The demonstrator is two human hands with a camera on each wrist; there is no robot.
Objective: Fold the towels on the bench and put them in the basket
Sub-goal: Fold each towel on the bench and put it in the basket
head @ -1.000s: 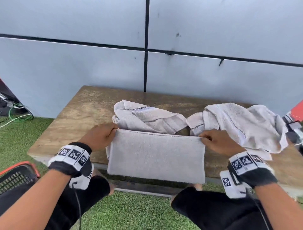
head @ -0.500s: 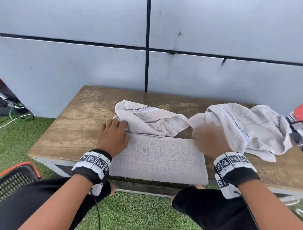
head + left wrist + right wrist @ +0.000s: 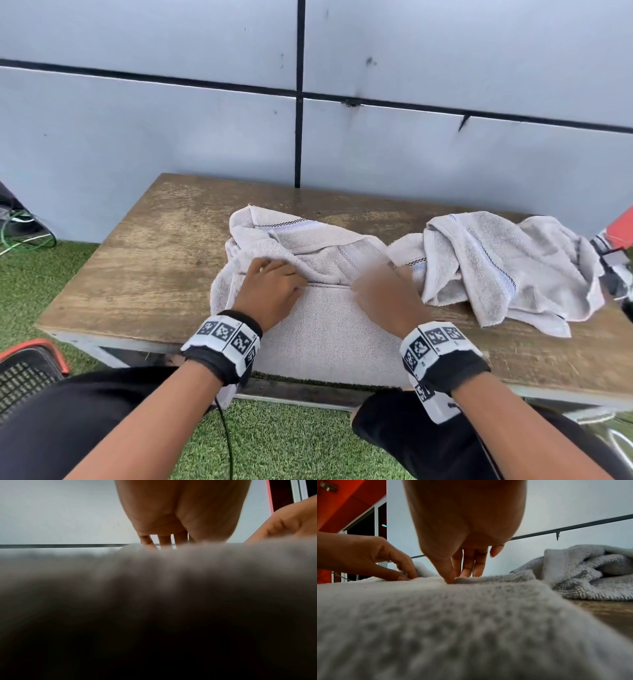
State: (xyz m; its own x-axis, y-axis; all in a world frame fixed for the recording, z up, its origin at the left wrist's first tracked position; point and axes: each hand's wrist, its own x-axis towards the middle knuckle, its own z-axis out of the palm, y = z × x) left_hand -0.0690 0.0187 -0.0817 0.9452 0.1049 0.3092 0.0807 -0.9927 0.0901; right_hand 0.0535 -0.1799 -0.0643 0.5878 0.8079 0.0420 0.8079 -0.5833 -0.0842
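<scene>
Against grey wall panels, one half-folded towel (image 3: 329, 329) was pressed onto the counter (image 3: 144, 274) by flat left hand (image 3: 270, 294) and right hand (image 3: 387, 301), two crumpled towels (image 3: 507, 267) at twelve and two o'clock left unfolded, the basket (image 3: 30, 373) unfilled.

I am keeping both forearms reaching forward side by side, each wrist wearing a black band with white marker tiles. My left hand (image 3: 269, 294) is lying palm down, fingers (image 3: 406, 568) bent at the knuckles and tips pressing down, thumb stretched toward the right. My right hand (image 3: 387, 301) is blurring in the head view; from the right wrist view its fingers (image 3: 467, 563) are pointing down nearly straight, thumb tip pressing down. The two hands are sitting close together, not touching.
</scene>
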